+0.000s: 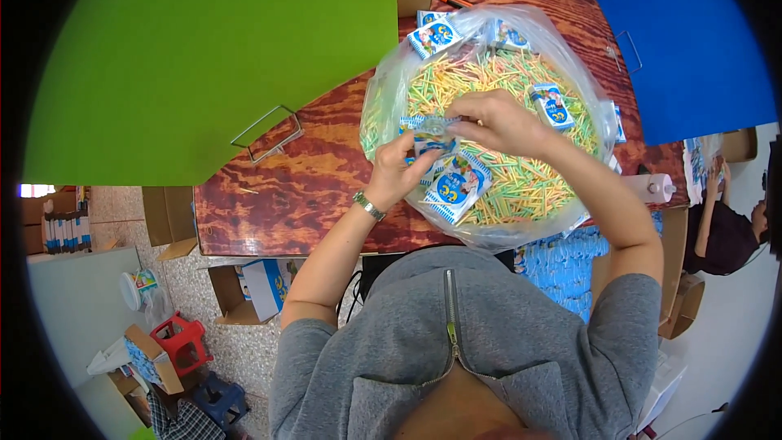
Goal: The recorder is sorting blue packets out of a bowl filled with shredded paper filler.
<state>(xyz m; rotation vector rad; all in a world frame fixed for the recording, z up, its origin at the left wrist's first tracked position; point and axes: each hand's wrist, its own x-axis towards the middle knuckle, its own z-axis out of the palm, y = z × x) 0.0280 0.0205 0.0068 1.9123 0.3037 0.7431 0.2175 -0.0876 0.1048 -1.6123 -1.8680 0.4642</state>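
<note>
Fingers of the left hand (394, 169) and right hand (498, 121) pinch a packet (435, 141), probably light, soft and slippery, best gripped by its edges.

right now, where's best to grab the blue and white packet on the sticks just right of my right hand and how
Probably pinch the packet by its long edges near the far end, coming from above: it lies on the loose sticks, both long edges exposed, while your right wrist sits close to its near end.
</note>
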